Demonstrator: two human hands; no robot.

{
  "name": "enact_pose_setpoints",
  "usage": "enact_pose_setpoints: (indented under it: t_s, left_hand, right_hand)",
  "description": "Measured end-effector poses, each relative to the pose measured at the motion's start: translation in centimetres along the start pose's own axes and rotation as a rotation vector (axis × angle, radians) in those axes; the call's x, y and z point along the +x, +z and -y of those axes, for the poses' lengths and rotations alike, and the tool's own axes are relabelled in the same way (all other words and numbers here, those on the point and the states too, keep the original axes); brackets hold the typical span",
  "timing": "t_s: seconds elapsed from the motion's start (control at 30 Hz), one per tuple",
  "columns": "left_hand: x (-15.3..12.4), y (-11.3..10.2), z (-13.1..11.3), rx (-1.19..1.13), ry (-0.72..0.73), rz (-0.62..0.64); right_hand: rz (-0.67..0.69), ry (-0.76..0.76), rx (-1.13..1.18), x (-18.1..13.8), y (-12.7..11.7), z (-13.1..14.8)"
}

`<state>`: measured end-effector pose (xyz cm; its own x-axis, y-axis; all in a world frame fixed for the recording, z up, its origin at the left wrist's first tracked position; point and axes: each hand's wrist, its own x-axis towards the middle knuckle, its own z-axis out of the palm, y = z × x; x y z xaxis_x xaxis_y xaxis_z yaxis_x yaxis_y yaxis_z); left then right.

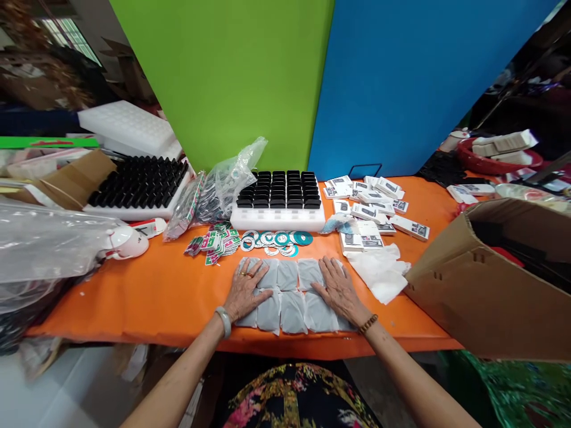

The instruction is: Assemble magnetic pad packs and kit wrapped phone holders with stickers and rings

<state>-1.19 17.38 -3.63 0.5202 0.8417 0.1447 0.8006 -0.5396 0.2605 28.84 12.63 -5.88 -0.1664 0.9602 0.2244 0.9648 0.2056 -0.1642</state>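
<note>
Two rows of flat grey packets in thin whitish wrapping (292, 312) lie side by side near the table's front edge. My left hand (244, 292) rests flat on the packets at the left end, fingers spread. On the right end of the rows lies my right hand (339, 291), also flat with its fingers apart. Neither hand grips anything, and each covers part of the packets below it. Just beyond them are round teal and white ring-shaped stickers (281, 239) and a pile of pink and green printed cards (216, 244).
A white foam tray (277, 220) of black pieces stands behind the stickers. Small white boxes (368, 202) lie scattered at right, near crumpled white tissue (381, 270). An open cardboard box (486, 285) takes up the right side. Another black-filled tray (138, 184) and plastic bags (49, 244) crowd the left.
</note>
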Motion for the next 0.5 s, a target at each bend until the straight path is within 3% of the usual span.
enact_pose_setpoints:
  t_s: [0.23,0.37,0.5]
  left_hand:
    - [-0.1,0.4,0.4,0.015,0.025,-0.018]
    - [0.0,0.5,0.6,0.013,0.024,-0.018]
    - [0.2,0.5,0.5,0.005,0.021,-0.014]
  right_hand:
    - [-0.003,0.020,0.038,0.3,-0.9,0.4]
    - [-0.132,0.096,0.151,-0.1,-2.1,-0.1]
    - [-0.258,0.267,0.305,-1.8,-3.1,-1.5]
